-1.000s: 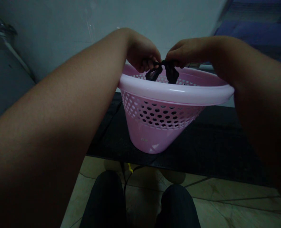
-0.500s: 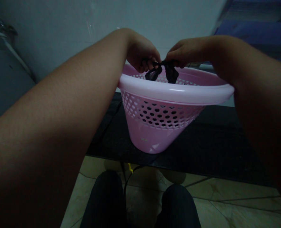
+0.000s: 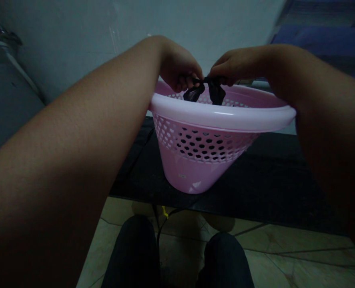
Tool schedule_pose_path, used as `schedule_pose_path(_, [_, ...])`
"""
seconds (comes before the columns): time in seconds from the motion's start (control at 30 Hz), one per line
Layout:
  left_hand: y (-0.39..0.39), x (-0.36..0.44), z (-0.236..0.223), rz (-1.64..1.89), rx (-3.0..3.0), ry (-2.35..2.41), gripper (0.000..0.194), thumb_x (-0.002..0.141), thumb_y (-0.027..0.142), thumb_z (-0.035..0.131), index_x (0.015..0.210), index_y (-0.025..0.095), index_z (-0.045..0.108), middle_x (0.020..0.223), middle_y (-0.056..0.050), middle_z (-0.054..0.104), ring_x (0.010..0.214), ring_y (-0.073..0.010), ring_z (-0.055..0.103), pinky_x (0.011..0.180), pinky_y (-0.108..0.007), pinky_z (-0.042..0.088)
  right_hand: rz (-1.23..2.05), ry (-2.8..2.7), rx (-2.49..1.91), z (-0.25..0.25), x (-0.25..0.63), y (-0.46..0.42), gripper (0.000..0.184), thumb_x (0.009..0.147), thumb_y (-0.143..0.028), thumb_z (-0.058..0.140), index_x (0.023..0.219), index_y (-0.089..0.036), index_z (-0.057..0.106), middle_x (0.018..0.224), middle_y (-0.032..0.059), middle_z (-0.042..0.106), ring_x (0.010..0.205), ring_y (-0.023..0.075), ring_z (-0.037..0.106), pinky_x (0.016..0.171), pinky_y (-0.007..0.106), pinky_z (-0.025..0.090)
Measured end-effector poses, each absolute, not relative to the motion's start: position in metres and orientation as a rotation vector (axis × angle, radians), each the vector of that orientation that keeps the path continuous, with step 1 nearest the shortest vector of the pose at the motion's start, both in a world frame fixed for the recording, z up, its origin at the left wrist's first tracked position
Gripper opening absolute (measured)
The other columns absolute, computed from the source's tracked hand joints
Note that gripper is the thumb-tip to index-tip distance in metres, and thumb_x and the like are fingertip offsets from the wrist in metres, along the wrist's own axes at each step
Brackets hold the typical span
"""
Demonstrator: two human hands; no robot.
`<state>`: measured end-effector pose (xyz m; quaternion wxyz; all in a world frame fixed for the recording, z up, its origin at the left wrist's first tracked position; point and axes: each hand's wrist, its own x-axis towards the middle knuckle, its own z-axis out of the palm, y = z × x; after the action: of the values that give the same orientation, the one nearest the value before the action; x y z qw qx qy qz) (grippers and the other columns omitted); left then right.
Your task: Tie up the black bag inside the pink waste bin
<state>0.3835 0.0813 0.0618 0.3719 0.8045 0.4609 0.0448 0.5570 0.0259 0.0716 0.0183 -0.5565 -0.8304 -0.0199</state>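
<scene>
A pink plastic basket (image 3: 192,172) with a band of holes stands upright on a black tabletop. Just above its opening, my left hand (image 3: 181,70) and my right hand (image 3: 229,66) are closed on a black plastic bag (image 3: 217,93). The bag is knotted between them, with a loop hanging at each side of the knot. Its lower part is hidden behind the basket's front rim. My forearms reach around both sides of the basket, close to the rim.
The black table (image 3: 273,180) runs along a pale wall (image 3: 75,36). A tap with a pipe (image 3: 12,56) is at the far left, and a blue-purple stack (image 3: 324,44) stands at the back right. My knees (image 3: 225,256) are below the table's front edge, near a dark cord with a yellow piece (image 3: 165,212).
</scene>
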Motion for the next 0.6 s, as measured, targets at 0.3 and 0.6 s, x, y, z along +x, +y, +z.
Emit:
schedule_pose_path(0.3, [0.0825,0.3836,0.0617,0.100,2.010,1.151,0.017,0.070,0.033,0.060,0.058,0.029,0.048,0.066,0.001,0.064,0.136,-0.0180,0.033,0.108,-0.035,0.036,-0.236,-2.586,-1.772,0.0714,0.5555,0.0232,0.023,0.092,-0.023,0.042,0.083,-0.010,0.058,0.064,-0.0022,0.048,0.052,0.0052,0.040,0.054,0.020,0.030])
schedule_pose_path(0.6, [0.0836,0.3818,0.0602,0.105,2.005,1.155,0.011,0.062,0.040,0.065,0.060,0.038,0.055,0.083,0.003,0.073,0.139,-0.0180,0.027,0.107,-0.029,0.037,-0.217,-2.566,-1.788,0.0722,0.5503,0.0161,0.021,0.090,-0.023,0.044,0.079,-0.010,0.057,0.063,-0.0008,0.048,0.051,0.0069,0.040,0.055,0.023,0.030])
